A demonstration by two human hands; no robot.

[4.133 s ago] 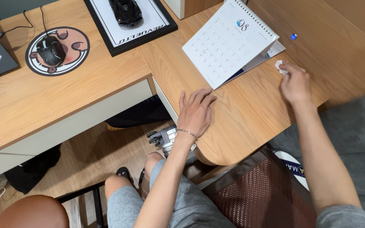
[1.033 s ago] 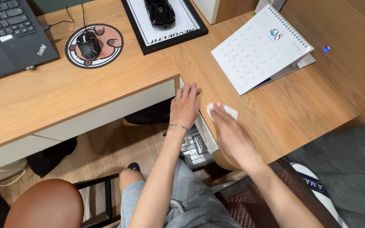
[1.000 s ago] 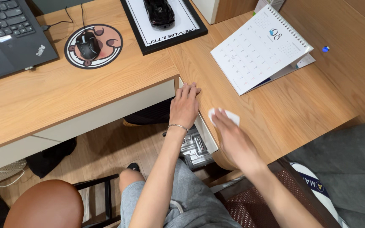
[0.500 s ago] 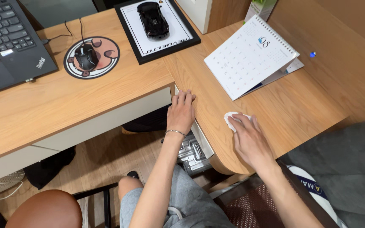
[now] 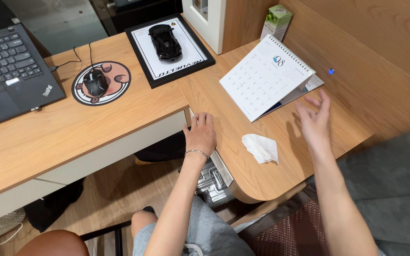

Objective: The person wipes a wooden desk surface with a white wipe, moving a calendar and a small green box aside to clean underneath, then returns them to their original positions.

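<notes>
Left hand [image 5: 200,134] lies flat, fingers spread, holding nothing, on the wooden desk [image 5: 262,175] edge. Just right of it, a crumpled white tissue [image 5: 261,147] lies loose on the desk. Further right, the right hand [image 5: 315,121] hovers open and empty beside a tilted desk calendar [image 5: 265,77].

Office or home-office desk corner. Wooden L-shaped desk [image 5: 96,128] carries a black laptop [image 5: 10,71], wired mouse [image 5: 95,82] on a round pad [image 5: 119,80], spiral desk calendar [image 5: 264,78]. Framed model car [image 5: 164,40] on display beside them.
</notes>
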